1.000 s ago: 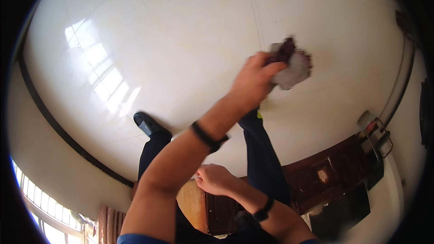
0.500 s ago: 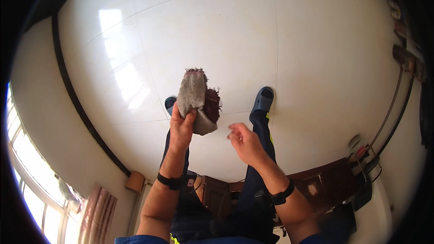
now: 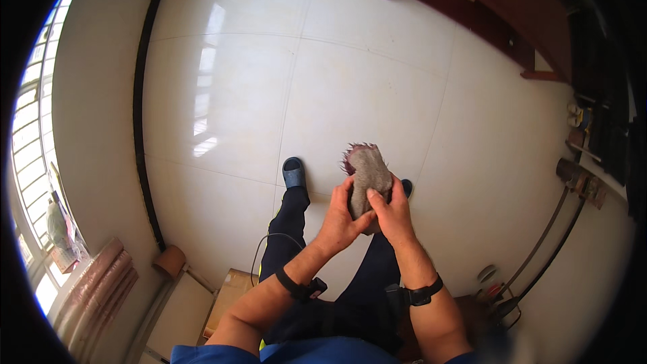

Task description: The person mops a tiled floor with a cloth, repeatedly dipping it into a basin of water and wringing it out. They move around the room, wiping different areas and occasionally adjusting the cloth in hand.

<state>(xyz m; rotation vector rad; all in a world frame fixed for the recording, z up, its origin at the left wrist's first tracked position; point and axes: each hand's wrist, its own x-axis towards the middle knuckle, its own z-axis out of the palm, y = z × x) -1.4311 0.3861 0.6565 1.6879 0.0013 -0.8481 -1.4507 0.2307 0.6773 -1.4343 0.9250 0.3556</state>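
Note:
A folded rag (image 3: 369, 170), greyish-brown and fuzzy with a dark red underside and frayed edges, is held up in front of my legs. My left hand (image 3: 342, 219) wraps its left side, thumb lying across the lower part. On the other side my right hand (image 3: 394, 212) grips it, with the thumb pressed on its grey face. The lower end of the rag is partly hidden behind my thumbs. Both wrists wear dark bands.
Glossy pale floor tiles (image 3: 364, 87) spread below. A dark red wooden table (image 3: 485, 10) stands at the far right. Two dark hoses (image 3: 549, 246) run down the right side. At lower left are a brown cylinder (image 3: 169, 261), a cardboard box (image 3: 232, 290) and a pinkish curtain (image 3: 101, 290).
My right hand has closed on the rag, which only my left hand held before. The rag has moved right in view. My view has turned, and my feet have shifted.

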